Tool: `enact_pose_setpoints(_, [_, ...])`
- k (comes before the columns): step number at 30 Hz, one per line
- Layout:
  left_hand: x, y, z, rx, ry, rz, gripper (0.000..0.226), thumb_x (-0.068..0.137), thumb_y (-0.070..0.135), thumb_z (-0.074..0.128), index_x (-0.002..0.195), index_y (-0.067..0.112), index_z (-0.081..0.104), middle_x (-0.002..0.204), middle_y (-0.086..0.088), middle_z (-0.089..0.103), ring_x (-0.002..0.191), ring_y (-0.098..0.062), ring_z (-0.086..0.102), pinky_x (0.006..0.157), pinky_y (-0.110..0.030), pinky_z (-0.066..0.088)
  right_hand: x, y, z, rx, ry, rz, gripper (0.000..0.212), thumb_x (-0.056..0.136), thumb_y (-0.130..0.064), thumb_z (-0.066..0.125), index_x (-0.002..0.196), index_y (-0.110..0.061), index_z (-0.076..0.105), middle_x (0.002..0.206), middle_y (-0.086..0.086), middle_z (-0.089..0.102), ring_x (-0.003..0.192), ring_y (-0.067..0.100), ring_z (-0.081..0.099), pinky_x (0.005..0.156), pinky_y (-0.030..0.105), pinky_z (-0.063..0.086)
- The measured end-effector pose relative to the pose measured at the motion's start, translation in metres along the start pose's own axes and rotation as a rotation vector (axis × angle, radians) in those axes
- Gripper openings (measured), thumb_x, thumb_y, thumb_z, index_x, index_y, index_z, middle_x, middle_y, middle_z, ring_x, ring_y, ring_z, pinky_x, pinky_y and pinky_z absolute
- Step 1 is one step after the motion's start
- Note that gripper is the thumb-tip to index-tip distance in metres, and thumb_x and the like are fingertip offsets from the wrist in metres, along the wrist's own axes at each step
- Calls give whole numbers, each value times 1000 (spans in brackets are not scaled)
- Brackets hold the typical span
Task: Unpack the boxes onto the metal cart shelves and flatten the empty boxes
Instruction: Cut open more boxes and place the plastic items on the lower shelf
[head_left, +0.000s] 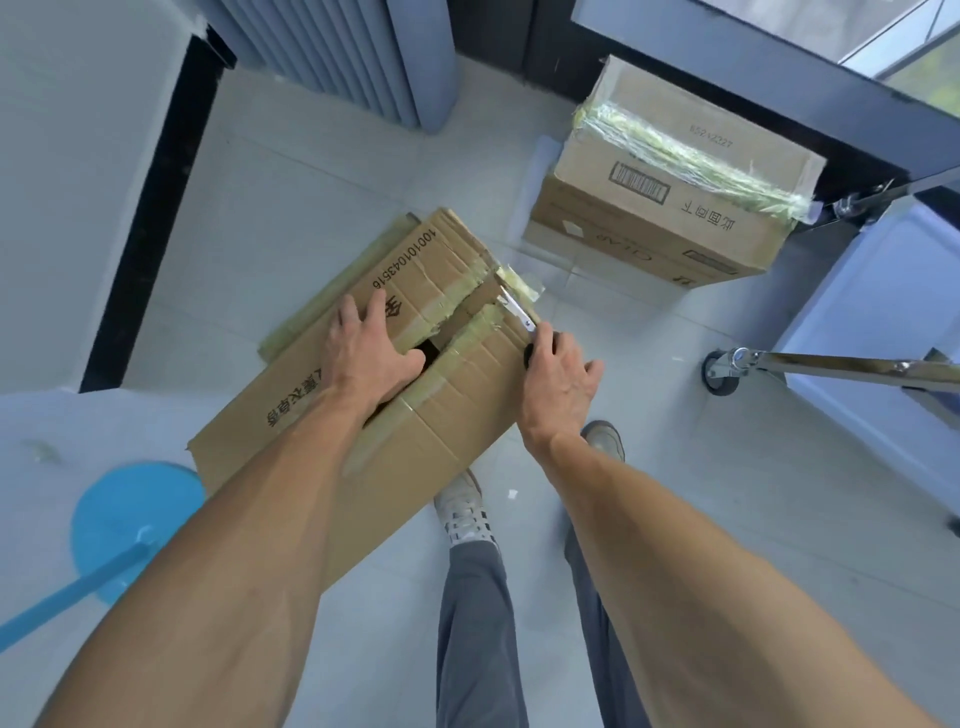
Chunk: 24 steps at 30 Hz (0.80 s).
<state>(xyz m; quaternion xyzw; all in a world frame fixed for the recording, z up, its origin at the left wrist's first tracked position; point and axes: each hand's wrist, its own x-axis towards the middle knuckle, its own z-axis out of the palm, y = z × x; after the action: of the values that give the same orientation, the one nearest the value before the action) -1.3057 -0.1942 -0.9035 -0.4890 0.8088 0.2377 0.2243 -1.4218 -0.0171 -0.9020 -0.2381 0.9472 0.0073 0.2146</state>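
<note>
A taped cardboard box stands on the floor in front of me, its top seam partly split with a dark gap showing. My left hand rests flat on the left top flap, its thumb at the edge of the gap. My right hand grips a utility knife whose blade lies in the tape seam at the box's far end. A second taped box sits sealed on the floor beyond, to the right.
Flattened cardboard lies under the near box's left side. A metal cart leg with a caster reaches in from the right. A blue round stand base is at lower left. My shoes stand beside the box.
</note>
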Motion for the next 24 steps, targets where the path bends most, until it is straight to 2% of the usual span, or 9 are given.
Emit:
enact_pose_setpoints(5, [-5,-7,-43,-169,-24,87,75,76,39,62,146,18,45,141,-11,50,126,-30,47,102,-41,40,2,-8,-16,-62,-31,78,23,94,-21,50,117,-21,49,106,6,50,92,25,42,81,38,28])
enact_pose_setpoints(9, [2,-15,-78,17,411,167,42,81,29,57,118,11,60,118,-12,51,103,-29,53,86,-40,45,14,-13,-23,-10,-134,133,15,92,-20,47,105,-20,55,104,7,54,95,27,48,85,40,31])
enact_pose_setpoints(11, [16,-23,-100,81,643,-3,26,88,17,57,113,11,56,119,-16,51,104,-33,52,88,-44,40,16,-8,-22,43,-205,183,16,92,-16,46,103,-20,56,103,8,56,97,28,52,86,40,31])
enact_pose_setpoints(13, [29,-35,-121,36,702,-226,22,89,6,57,110,9,53,114,-18,58,100,-35,57,83,-46,42,14,-1,-18,51,-219,198,17,93,-14,43,103,-19,57,102,8,57,97,29,53,85,40,30])
enact_pose_setpoints(15, [36,-49,-127,57,571,-267,16,92,2,57,107,3,55,104,-23,63,94,-40,61,77,-49,47,8,5,-13,37,-183,194,17,95,-13,41,102,-19,56,101,8,57,93,29,52,84,40,29])
enact_pose_setpoints(18, [32,-53,-120,47,495,-125,15,97,5,51,111,-1,52,100,-28,64,91,-43,63,72,-46,48,1,9,-8,56,-136,202,14,96,-15,41,102,-18,54,99,7,54,90,28,50,83,39,29])
enact_pose_setpoints(21, [23,-46,-100,-95,228,-115,48,101,29,50,141,4,40,137,-26,51,125,-42,51,98,-50,44,-4,6,-7,69,-118,211,14,96,-16,42,102,-18,54,97,7,52,90,27,48,83,40,30])
enact_pose_setpoints(23, [16,-42,-77,59,-66,-101,70,95,46,58,152,15,30,159,-21,23,145,-39,27,114,-53,28,-3,3,-8,62,-108,195,13,96,-16,41,101,-19,53,97,6,52,89,26,47,83,40,30])
enact_pose_setpoints(24, [13,-40,-63,134,-99,-99,73,92,47,60,151,18,30,162,-21,12,149,-39,18,116,-53,23,-1,3,-9,51,-102,187,13,96,-16,41,100,-19,53,96,6,51,88,26,47,83,40,30])
